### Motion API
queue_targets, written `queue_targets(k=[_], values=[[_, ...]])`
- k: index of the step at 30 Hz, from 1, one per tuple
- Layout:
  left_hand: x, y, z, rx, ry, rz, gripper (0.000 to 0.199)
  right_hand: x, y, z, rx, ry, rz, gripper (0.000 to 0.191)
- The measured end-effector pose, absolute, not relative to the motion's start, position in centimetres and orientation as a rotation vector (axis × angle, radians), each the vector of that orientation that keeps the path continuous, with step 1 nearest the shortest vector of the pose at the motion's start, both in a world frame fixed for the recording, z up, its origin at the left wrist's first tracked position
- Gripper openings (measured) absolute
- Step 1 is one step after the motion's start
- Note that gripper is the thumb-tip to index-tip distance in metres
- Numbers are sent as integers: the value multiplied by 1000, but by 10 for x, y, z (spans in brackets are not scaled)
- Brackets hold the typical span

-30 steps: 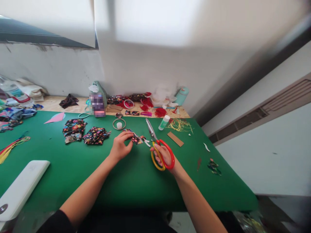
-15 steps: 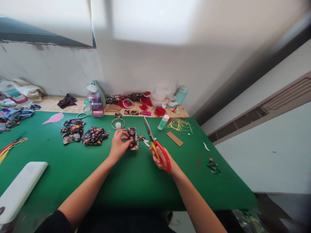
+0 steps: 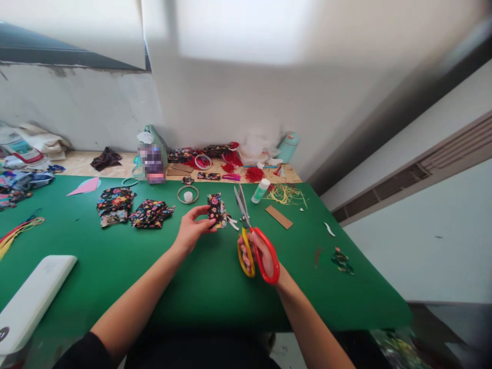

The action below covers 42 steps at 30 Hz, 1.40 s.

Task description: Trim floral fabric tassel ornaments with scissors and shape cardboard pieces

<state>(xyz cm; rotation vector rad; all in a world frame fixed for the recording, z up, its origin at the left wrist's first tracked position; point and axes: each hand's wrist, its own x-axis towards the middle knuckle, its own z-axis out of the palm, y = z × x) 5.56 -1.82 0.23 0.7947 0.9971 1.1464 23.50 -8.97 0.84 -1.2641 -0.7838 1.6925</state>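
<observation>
My left hand (image 3: 194,228) pinches a small black floral fabric piece (image 3: 216,210) and holds it upright above the green table (image 3: 207,287). My right hand (image 3: 255,252) grips a pair of scissors (image 3: 246,218) by its handles, one loop red and one yellow. Their blades point away from me and stand slightly apart, to the right of the fabric and not touching it. A few white paper scraps (image 3: 232,224) lie on the table between the fabric and the blades.
Two piles of floral fabric (image 3: 115,205) lie left of my hands, near a metal ring (image 3: 188,195) with a white cap (image 3: 188,197) inside. A glue stick (image 3: 261,190), a cardboard strip (image 3: 279,217) and yellow threads (image 3: 287,195) are to the right. A white oblong device (image 3: 38,300) sits front left.
My left hand has lifted the fabric piece and moved it slightly right. The scissors have turned and their handles and blades have spread apart.
</observation>
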Motion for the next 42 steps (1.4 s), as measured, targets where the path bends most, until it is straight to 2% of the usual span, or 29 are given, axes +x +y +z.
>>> queue_targets(k=[3, 8, 18, 27, 42], values=[[55, -16, 2, 716, 1005, 1197, 59, 230, -103, 8, -1260, -741, 1698, 52], [54, -9, 4, 615, 1006, 1247, 37, 227, -120, 10, -1376, -760, 1758, 57], [62, -4, 11, 512, 1016, 1184, 37, 216, -129, 8, -1505, -808, 1628, 47], [61, -3, 12, 503, 1037, 1148, 33, 214, -131, 5, -1541, -1112, 1645, 48], [59, -5, 8, 559, 1041, 1148, 38, 204, -134, 9, -1386, -852, 1666, 50]])
